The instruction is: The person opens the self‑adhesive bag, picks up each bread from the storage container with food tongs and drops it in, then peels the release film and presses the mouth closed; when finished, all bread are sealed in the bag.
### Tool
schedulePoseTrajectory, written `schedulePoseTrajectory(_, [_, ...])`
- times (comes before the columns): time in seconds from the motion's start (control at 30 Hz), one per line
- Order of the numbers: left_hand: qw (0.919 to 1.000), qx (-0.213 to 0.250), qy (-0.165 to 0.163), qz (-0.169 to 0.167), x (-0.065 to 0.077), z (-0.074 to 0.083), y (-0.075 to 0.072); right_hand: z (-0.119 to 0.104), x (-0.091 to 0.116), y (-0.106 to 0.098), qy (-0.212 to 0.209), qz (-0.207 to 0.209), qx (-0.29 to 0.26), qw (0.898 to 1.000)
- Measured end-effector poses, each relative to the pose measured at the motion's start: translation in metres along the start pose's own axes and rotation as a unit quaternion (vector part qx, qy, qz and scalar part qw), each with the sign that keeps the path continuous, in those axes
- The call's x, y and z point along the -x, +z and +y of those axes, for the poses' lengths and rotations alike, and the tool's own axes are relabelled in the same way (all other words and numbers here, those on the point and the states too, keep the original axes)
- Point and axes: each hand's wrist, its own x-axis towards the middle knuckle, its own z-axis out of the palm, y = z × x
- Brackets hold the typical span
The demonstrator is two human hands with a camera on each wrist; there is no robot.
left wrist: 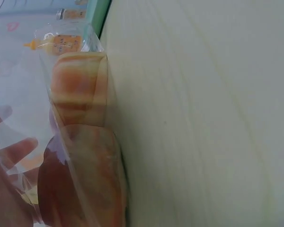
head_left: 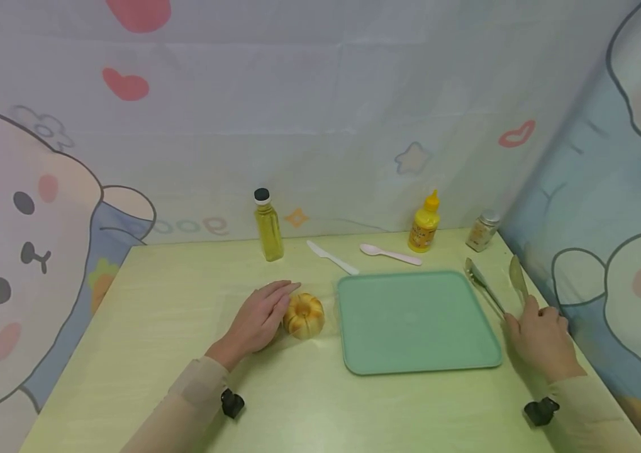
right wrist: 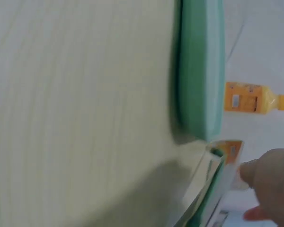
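My left hand (head_left: 258, 318) lies with fingers extended against the left side of a round, golden, segmented bread roll (head_left: 304, 316). In the left wrist view, clear plastic (left wrist: 45, 85) covers the bread roll (left wrist: 78, 87), with a larger brown bread piece (left wrist: 85, 179) nearer the camera. Fingers (left wrist: 19, 151) show spread through the plastic. At the table's right side, my right hand (head_left: 543, 340) grips the near end of a pair of tongs (head_left: 487, 286), whose two arms spread apart. In the right wrist view, the thumb (right wrist: 274, 179) is beside a green-edged tong arm (right wrist: 206, 201).
A green tray (head_left: 419, 324) lies between the hands. Behind it are a white plastic knife (head_left: 331, 257), a pink spoon (head_left: 390, 253), a yellow squeeze bottle (head_left: 424, 223) and a spice jar (head_left: 483, 231). An oil bottle (head_left: 268, 226) stands back left, near the fabric backdrop.
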Motion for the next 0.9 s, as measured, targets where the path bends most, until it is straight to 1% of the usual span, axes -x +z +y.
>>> schedulePoseTrajectory(0.1, [1.0000, 0.002, 0.001, 0.001, -0.001, -0.001, 0.000, -0.017, -0.001, 0.000, -0.049, 0.065, -0.038, 0.996])
schedulePoseTrajectory(0.13, [1.0000, 0.001, 0.001, 0.001, -0.002, -0.001, 0.000, -0.025, -0.001, -0.002, -0.065, 0.076, -0.055, 0.993])
schedulePoseTrajectory(0.23, [1.0000, -0.004, 0.001, -0.001, -0.005, -0.001, 0.000, -0.055, -0.004, -0.005, -0.116, 0.082, -0.106, 0.984])
schedulePoseTrajectory(0.37, [0.9997, -0.007, -0.009, -0.024, -0.014, 0.004, 0.000, -0.095, -0.004, -0.004, -0.159, 0.052, -0.146, 0.975])
schedulePoseTrajectory(0.47, [0.9982, -0.013, -0.021, -0.054, -0.026, 0.009, -0.002, -0.124, -0.001, 0.002, -0.172, 0.009, -0.177, 0.969])
schedulePoseTrajectory(0.53, [0.9959, -0.019, -0.030, -0.084, -0.034, 0.010, -0.003, -0.143, 0.002, 0.009, -0.178, -0.032, -0.199, 0.963])
schedulePoseTrajectory(0.6, [0.9915, -0.023, -0.044, -0.120, -0.043, 0.011, -0.003, -0.161, 0.005, 0.017, -0.182, -0.081, -0.218, 0.955])
schedulePoseTrajectory(0.73, [0.9790, -0.024, -0.063, -0.193, -0.060, 0.012, 0.000, -0.196, 0.011, 0.032, -0.191, -0.171, -0.255, 0.932])
schedulePoseTrajectory(0.8, [0.9739, -0.022, -0.062, -0.217, -0.067, 0.012, 0.002, -0.211, 0.014, 0.037, -0.192, -0.207, -0.278, 0.918])
schedulePoseTrajectory(0.9, [0.9686, -0.015, -0.059, -0.241, -0.076, 0.013, 0.005, -0.230, 0.017, 0.042, -0.182, -0.257, -0.319, 0.894])
